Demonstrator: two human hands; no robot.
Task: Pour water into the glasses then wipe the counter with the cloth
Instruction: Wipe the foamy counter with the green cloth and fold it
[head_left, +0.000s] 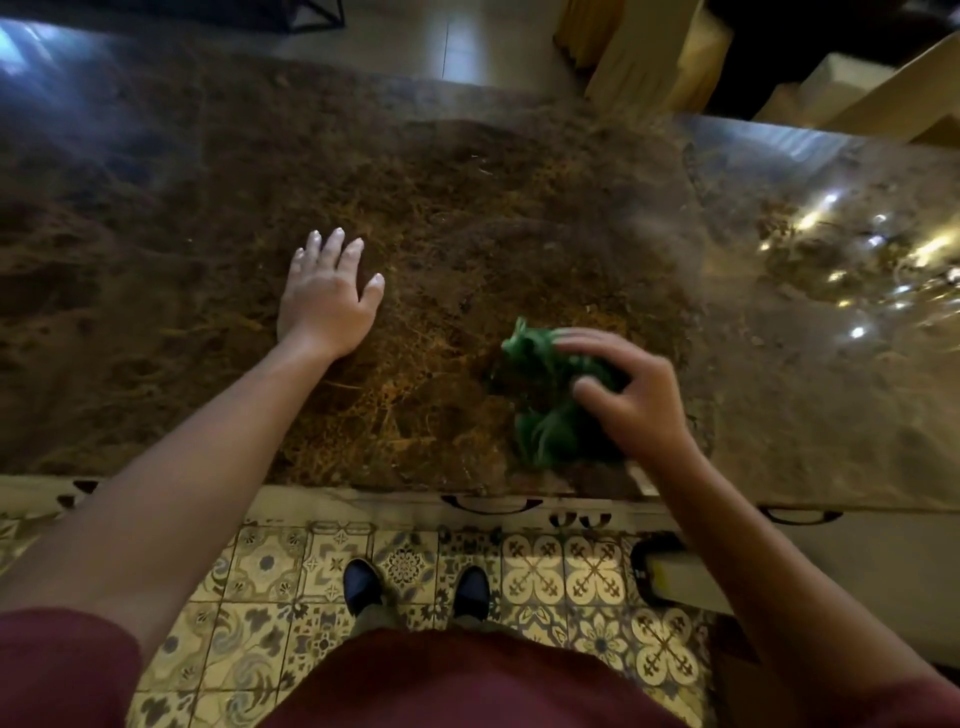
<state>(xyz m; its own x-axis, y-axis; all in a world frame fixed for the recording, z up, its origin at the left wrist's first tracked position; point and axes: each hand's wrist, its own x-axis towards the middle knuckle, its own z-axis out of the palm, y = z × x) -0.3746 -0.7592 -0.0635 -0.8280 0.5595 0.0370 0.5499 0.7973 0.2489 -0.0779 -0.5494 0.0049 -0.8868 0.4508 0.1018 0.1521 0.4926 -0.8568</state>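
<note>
Green cloth (550, 405) bunched under right hand (623, 395); left hand (324, 296) flat, apart.

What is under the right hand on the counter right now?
A bunched green cloth lies under the right hand, whose fingers curl over it on the brown marble counter. The stone beneath the cloth is covered and cannot be seen.

The place was a home kitchen or a bar area next to a living space. A long polished brown marble counter (467, 208) ran across the room, with drawer handles (491, 503) just under its near edge. The floor (571, 571) on the standing side was laid with patterned decorative tiles. Beyond the counter's far edge were plain floor tiles (415, 47) and yellow drapery (587, 26).
</note>
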